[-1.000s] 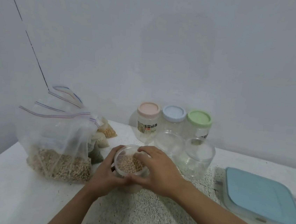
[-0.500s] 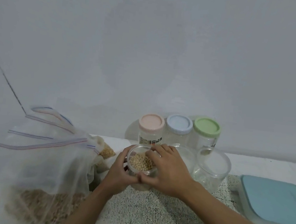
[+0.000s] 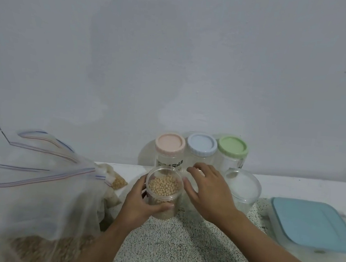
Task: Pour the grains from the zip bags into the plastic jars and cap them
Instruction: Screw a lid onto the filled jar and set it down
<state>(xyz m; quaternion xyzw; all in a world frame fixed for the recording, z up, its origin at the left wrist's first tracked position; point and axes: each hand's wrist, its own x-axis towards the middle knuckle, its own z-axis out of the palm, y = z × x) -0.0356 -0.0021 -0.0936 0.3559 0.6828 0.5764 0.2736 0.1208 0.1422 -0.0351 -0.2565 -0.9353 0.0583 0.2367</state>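
White desk (image 3: 290, 185) against the wall, speckled mat (image 3: 176, 248) over its middle. Left: large zip bag (image 3: 33, 191) of grain, smaller grain bags (image 3: 117, 181) behind it. Back row, touching: pink-lidded jar (image 3: 170, 145), blue-lidded jar (image 3: 201, 145), green-lidded jar (image 3: 232, 146). In front of the green one: uncapped clear jar (image 3: 242, 189). Right: blue-lidded box (image 3: 311, 224).

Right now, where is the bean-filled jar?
Head view, left of centre: the bean-filled jar sits in the left hand, just before the pink-lidded jar.

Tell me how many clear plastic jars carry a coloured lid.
3, in a row at the back: pink-lidded jar left, blue-lidded jar middle, green-lidded jar right. The clear zip bags may hide more.
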